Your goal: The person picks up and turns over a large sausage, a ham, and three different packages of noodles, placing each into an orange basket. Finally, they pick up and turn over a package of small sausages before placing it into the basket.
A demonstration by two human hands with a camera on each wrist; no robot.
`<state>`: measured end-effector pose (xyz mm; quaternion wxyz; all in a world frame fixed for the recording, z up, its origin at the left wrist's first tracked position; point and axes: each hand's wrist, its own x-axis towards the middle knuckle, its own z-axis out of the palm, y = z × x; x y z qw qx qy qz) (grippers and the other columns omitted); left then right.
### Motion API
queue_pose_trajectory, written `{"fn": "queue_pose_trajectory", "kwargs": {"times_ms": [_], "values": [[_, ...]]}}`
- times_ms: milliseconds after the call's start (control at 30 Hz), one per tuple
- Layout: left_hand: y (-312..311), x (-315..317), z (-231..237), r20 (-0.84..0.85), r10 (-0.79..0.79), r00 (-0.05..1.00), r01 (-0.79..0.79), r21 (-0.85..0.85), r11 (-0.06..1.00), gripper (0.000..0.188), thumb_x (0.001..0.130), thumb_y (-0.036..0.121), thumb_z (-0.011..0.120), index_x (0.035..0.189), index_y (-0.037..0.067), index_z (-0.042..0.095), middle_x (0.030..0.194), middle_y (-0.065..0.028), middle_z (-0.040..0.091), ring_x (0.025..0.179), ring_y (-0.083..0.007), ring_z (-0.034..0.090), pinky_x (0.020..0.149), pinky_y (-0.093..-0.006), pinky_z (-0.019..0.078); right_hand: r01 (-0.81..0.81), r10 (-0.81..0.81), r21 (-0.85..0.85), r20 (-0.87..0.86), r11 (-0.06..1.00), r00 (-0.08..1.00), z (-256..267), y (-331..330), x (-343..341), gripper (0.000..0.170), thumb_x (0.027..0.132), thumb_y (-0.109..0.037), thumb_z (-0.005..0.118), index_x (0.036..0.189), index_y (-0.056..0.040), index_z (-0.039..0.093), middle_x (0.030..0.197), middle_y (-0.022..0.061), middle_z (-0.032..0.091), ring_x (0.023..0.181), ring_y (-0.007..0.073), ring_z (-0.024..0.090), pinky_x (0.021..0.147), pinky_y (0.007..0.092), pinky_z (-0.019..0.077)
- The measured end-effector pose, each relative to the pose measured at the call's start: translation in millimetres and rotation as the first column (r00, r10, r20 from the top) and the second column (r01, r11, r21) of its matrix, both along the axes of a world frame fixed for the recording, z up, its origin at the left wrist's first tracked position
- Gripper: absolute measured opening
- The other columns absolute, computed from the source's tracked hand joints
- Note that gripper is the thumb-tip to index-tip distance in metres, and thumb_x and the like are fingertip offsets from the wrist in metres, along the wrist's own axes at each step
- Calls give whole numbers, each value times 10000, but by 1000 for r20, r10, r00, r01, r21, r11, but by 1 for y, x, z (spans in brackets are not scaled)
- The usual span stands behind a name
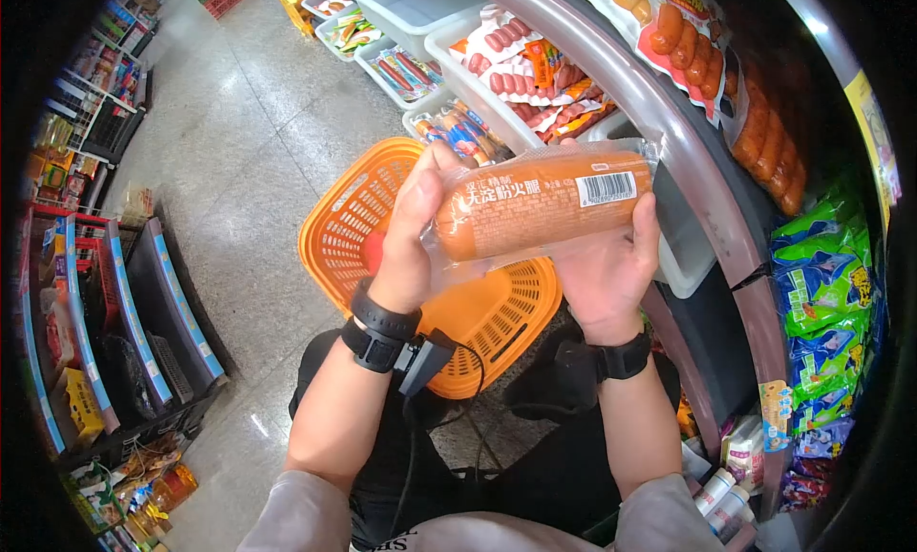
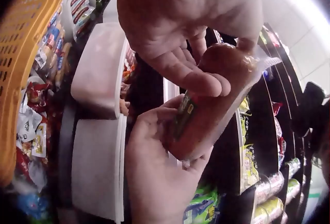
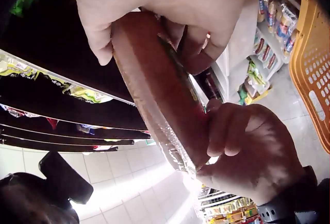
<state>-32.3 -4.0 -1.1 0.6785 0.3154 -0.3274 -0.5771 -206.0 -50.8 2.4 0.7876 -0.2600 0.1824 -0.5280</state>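
A thick ham sausage [image 1: 540, 208] in clear plastic wrap, with white print and a barcode, is held up in front of the body. My left hand [image 1: 409, 232] grips its left end, thumb along the near side. Around the right end curl the fingers of my right hand [image 1: 604, 280], with the thumb at the edge of the wrap. In the left wrist view, the left hand's fingers [image 2: 193, 82] reach along the back of the ham sausage [image 2: 211, 116], where a dark label shows. The right wrist view has the right hand [image 3: 165, 2] at the other end.
Below the hands an orange basket [image 1: 358, 194] stands on the grey floor [image 1: 229, 160]. White bins [image 1: 444, 55] of packaged sausages line the far side. A curved shelf edge [image 1: 712, 189] with hanging green packets [image 1: 826, 304] runs along the right. Another rack [image 1: 143, 313] is at left.
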Motion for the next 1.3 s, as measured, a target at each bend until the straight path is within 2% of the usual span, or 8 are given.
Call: {"fn": "queue_pose_trajectory", "kwargs": {"times_ms": [67, 167, 233, 467, 667, 833, 1033, 1300], "values": [[1, 1, 1, -12, -42, 999, 42, 15, 999, 474, 894, 567, 521, 932, 100, 448, 843, -37, 535, 698, -101, 543, 567, -233, 459, -11, 11, -32, -19, 999, 1000, 1, 2, 2, 662, 929, -515, 501, 1445, -123, 364, 1477, 159, 383, 1362, 290, 360, 1127, 504, 255], [-5, 4, -15, 65, 84, 994, -79, -70, 994, 470, 889, 556, 516, 904, 90, 456, 818, -15, 511, 717, -78, 493, 621, -223, 415, 6, -6, -44, -4, 999, 1000, 0, 3, 3, 656, 920, -502, 514, 1438, -125, 374, 1464, 169, 399, 1357, 291, 368, 1125, 505, 258], [-6, 9, -20, 161, 40, 986, -22, -116, 993, 519, 885, 606, 523, 892, 92, 453, 844, -82, 571, 789, -142, 553, 714, -279, 462, -1, 1, -19, -3, 1000, 1000, 1, 3, 2, 640, 919, -481, 521, 1433, -127, 381, 1453, 174, 413, 1352, 292, 376, 1119, 511, 267], [-6, 11, -21, 179, 52, 982, -31, -118, 993, 535, 871, 617, 532, 904, 88, 457, 856, -82, 574, 801, -147, 564, 706, -281, 475, 19, -20, -39, -43, 999, 999, 4, 3, 4, 656, 908, -477, 538, 1436, -123, 370, 1455, 190, 403, 1344, 300, 384, 1111, 516, 283], [-6, 9, -17, 179, 74, 981, -57, -102, 993, 542, 865, 616, 527, 911, 80, 460, 867, -83, 567, 806, -152, 563, 716, -282, 475, -12, -2, -143, -97, 990, 995, 3, 2, 2, 701, 865, -402, 588, 1453, -110, 342, 1460, 198, 392, 1350, 307, 381, 1114, 516, 286], [-6, 5, -9, 106, 75, 991, -67, -80, 995, 566, 866, 637, 502, 899, 74, 460, 861, -83, 563, 798, -154, 566, 706, -278, 475, -32, 24, -92, -86, 995, 996, 9, 5, 3, 849, 713, -285, 696, 1459, -116, 330, 1436, 177, 416, 1349, 310, 385, 1115, 529, 306], [-5, 3, -5, -24, 58, 998, -59, -51, 997, 564, 872, 637, 483, 883, 74, 450, 829, -88, 565, 782, -158, 581, 692, -272, 476, -80, 78, -17, -112, 997, 991, 5, 6, 0, 899, 655, -223, 686, 1470, -132, 316, 1430, 145, 423, 1344, 309, 391, 1120, 522, 309], [-5, 0, -1, -25, 92, 995, -93, -26, 995, 559, 868, 633, 482, 874, 75, 453, 819, -79, 561, 760, -146, 561, 677, -263, 458, -83, 82, -14, -102, 996, 991, 4, 6, -1, 909, 640, -204, 667, 1474, -141, 312, 1439, 130, 411, 1347, 305, 386, 1132, 516, 290]]}}
